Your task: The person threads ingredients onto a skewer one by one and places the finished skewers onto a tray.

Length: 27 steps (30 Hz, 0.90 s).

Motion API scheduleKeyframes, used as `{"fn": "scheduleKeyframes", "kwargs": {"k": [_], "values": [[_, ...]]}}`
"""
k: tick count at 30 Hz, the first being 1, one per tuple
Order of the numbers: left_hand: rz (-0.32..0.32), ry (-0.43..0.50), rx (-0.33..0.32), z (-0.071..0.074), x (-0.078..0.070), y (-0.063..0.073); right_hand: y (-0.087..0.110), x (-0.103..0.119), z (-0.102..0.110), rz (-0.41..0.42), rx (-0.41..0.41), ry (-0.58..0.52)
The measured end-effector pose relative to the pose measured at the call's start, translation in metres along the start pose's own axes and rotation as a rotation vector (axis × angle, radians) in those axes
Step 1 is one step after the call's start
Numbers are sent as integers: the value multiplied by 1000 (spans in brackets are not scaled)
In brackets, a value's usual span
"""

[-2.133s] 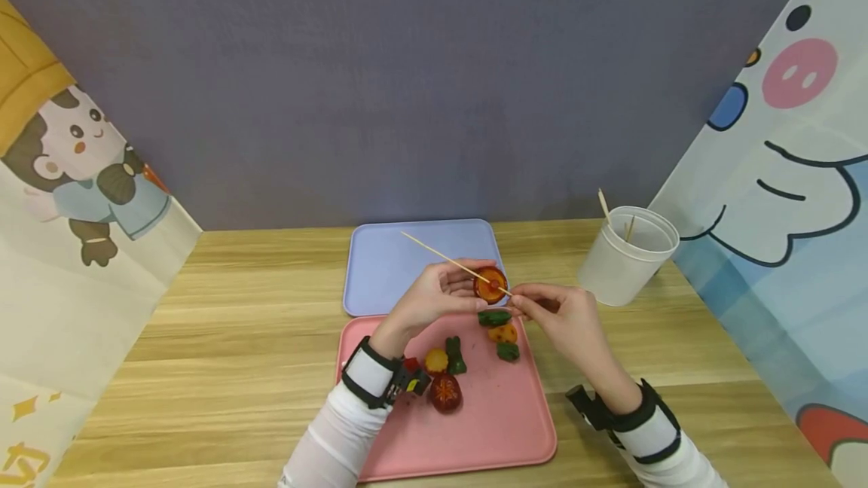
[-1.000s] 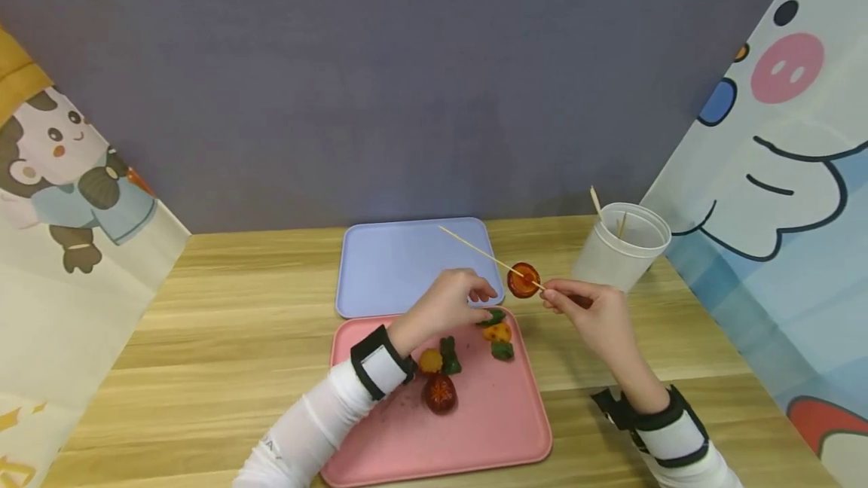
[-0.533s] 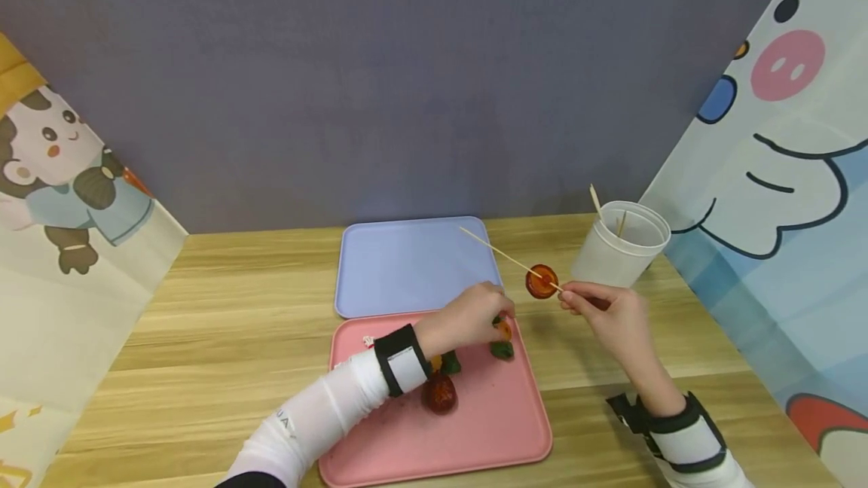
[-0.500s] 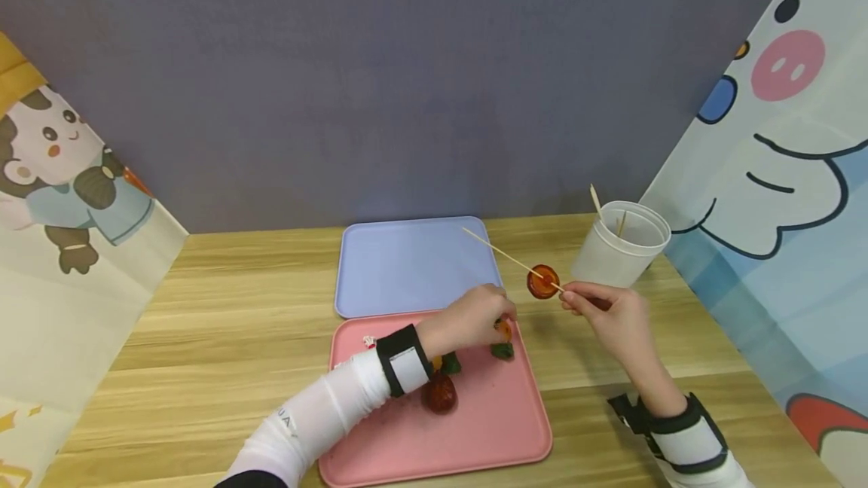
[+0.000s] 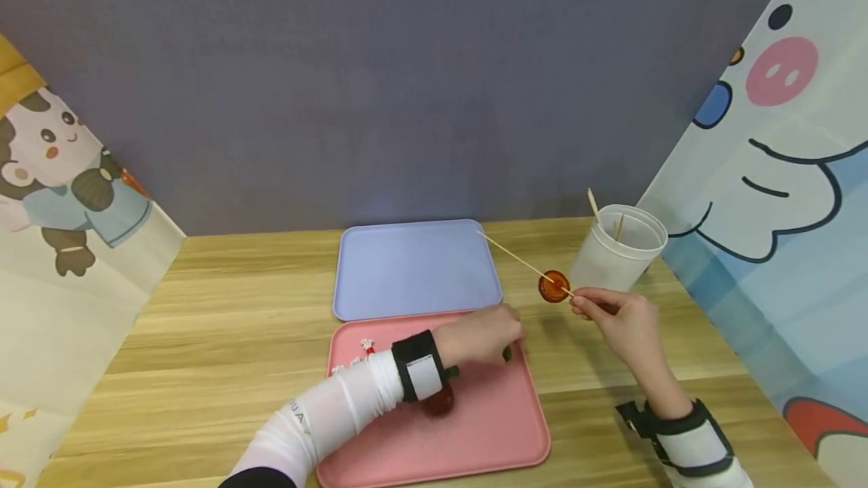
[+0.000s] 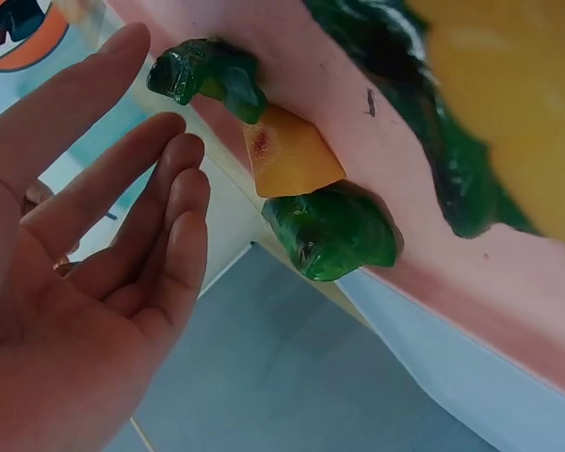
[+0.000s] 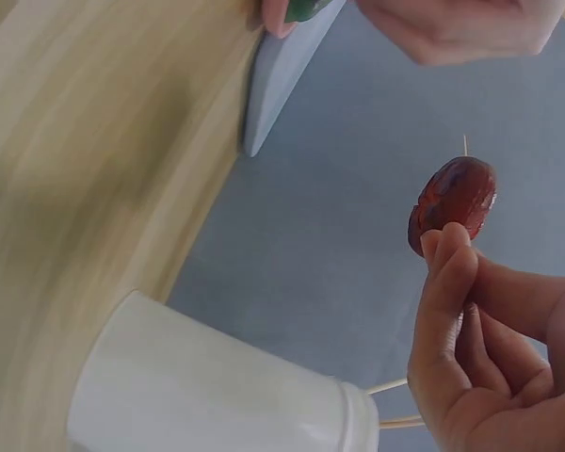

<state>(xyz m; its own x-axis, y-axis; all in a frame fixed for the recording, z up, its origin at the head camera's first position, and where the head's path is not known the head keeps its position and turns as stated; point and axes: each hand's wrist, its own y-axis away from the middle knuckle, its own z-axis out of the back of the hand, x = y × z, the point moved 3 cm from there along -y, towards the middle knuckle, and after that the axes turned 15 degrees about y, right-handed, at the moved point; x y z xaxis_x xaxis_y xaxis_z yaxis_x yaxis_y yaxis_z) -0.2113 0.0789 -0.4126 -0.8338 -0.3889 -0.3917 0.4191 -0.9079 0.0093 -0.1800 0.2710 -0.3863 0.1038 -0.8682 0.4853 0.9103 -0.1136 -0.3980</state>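
In the head view my right hand (image 5: 627, 326) pinches a thin wooden skewer (image 5: 514, 254) near one end, out over the table. Threaded on it is a reddish-brown mushroom cap (image 5: 546, 294), just beyond the fingertips; the right wrist view shows the cap (image 7: 457, 193) from the side. My left hand (image 5: 483, 333) reaches palm down over the right side of a pink tray (image 5: 488, 431). By the left wrist view, its fingers are gently bent and hold nothing. Beside them lie two green pepper-like pieces, one (image 6: 330, 235) nearer the palm side, with a yellow piece (image 6: 297, 155) between.
A second mushroom cap (image 5: 439, 402) lies on the pink tray, partly behind the left wrist. Small red-and-white pieces (image 5: 368, 346) lie by the tray's left edge. Behind is a blue tray (image 5: 414, 269). A white cup (image 5: 603, 266) with several sticks (image 5: 593, 203) stands back right.
The left hand has let go of the mushroom cap and moved down to the pieces at the tray's right. The right hand has carried the skewer and cap rightward, toward the cup.
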Motion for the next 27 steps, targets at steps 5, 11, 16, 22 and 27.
{"fn": "scheduleKeyframes", "kwargs": {"k": [5,11,16,22,27], "values": [[-1,-49,30,-4,-1,1,-1,-3,-3,-17,9,-15],[4,-97,58,-8,-1,0,-2,-3,-5,-5,3,-5],[1,-174,82,-9,-1,-2,-2,-3,-5,-1,3,-7],[12,-220,91,-9,-2,-4,-2,-2,-5,-2,5,2],[57,-187,109,-7,-2,-3,-2,-1,-5,6,-4,15]]}}
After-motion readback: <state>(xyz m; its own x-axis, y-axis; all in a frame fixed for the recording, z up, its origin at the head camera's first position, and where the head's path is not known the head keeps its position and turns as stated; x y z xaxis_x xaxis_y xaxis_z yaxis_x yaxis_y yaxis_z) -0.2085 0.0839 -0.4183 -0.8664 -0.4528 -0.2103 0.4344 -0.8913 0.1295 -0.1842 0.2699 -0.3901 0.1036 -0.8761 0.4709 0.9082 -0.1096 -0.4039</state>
